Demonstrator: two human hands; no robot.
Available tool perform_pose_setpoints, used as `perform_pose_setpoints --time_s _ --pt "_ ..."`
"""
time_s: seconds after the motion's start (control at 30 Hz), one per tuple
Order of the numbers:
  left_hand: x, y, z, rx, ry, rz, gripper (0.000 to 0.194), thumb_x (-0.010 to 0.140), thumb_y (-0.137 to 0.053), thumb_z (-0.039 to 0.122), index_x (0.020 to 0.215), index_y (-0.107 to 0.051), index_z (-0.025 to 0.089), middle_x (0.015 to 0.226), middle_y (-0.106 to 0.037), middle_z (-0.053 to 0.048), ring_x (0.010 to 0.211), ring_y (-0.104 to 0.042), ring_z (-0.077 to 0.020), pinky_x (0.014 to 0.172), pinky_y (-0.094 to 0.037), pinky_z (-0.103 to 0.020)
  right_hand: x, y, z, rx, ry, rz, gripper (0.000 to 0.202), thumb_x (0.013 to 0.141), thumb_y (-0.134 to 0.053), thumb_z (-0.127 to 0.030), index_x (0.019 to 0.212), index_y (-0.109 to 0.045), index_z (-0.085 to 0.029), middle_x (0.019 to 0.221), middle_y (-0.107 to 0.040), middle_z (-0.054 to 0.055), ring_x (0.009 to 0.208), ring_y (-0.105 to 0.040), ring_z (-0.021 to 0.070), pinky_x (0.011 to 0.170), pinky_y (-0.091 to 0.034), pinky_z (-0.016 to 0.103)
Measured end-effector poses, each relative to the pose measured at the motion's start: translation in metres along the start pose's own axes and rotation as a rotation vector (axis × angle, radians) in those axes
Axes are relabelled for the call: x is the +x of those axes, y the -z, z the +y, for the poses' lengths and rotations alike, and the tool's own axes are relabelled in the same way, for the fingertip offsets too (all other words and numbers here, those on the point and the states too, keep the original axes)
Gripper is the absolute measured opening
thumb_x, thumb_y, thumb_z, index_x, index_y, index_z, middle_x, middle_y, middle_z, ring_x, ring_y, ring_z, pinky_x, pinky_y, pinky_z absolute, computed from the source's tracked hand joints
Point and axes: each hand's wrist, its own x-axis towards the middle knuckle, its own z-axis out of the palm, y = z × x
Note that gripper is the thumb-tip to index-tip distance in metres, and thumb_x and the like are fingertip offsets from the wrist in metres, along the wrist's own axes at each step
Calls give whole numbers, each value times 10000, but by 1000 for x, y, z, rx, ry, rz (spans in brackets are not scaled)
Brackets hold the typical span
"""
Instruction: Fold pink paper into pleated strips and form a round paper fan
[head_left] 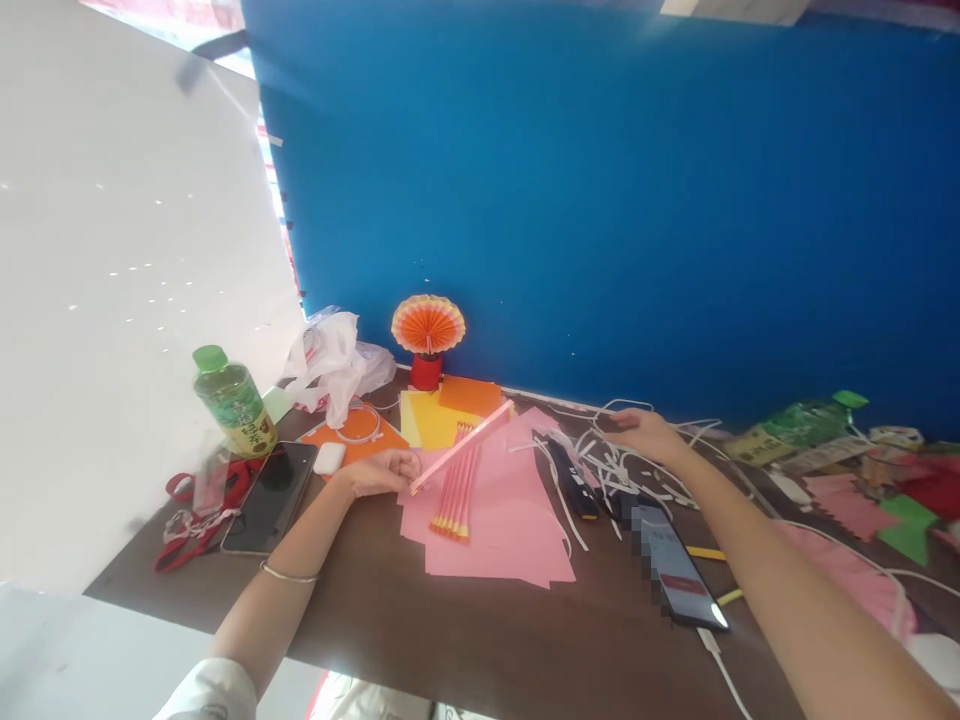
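1. In the head view, at the centre, the left hand (386, 471) closes its fingertips on the lower end of a narrow, folded pink paper strip (463, 446). The strip slants over a pleated pink-and-yellow paper bundle (454, 500).
2. Right of centre, the right hand (645, 436) is beside tangled thin white strips (626, 470); whether its fingers grip something, I cannot tell.
3. The step in hand seems to be holding the paper strip; a next move calls, I judge, for care near this tangle.

Pleats (452, 505): strip (487, 427) hides part from you.
Lit phone (679, 572): left side pixelated.
Right arm (787, 600): cut off.
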Motion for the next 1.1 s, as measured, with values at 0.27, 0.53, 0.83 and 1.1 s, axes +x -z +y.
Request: perform_pose_setpoints --time_s 0.27,0.53,0.83,1.1 --pt "-3 -7 6 3 -12 95 285 565 -759 126 740 -536 143 733 -634 -24 718 -593 -115 666 -416 -204 -33 -8 -27 649 -516 -305 247 514 -801 -323 659 -680 -164 687 -671 74 626 -616 169 560 -507 275" --pt "-4 -9 7 -15 -44 143 289 569 -755 111 757 -539 151 710 -629 -11 704 -580 -109 648 -396 -196 -49 -6 -48 1035 -561 -375 159 607 -770 -218 697 -658 -150 693 -634 42 603 -588 117 590 -530 246" --pt "1 -8 3 4 -130 265 295 572 -745 144 761 -520 166 768 -649 -23 819 -612 -144 754 -404 -234 -56 -13 -48 581 -341 -292 259 514 -738 -211 745 -623 -185 841 -642 42 774 -607 181 738 -486 335" --pt "18 -8 -12 149 -283 482 283 583 -730 207 714 -483 164 812 -672 -31 834 -630 -163 793 -424 -274 -104 -81 -104 -8 -35 -564 445 845 -369 -482 560 -543 -187 595 -603 50 602 -569 190 604 -406 290"
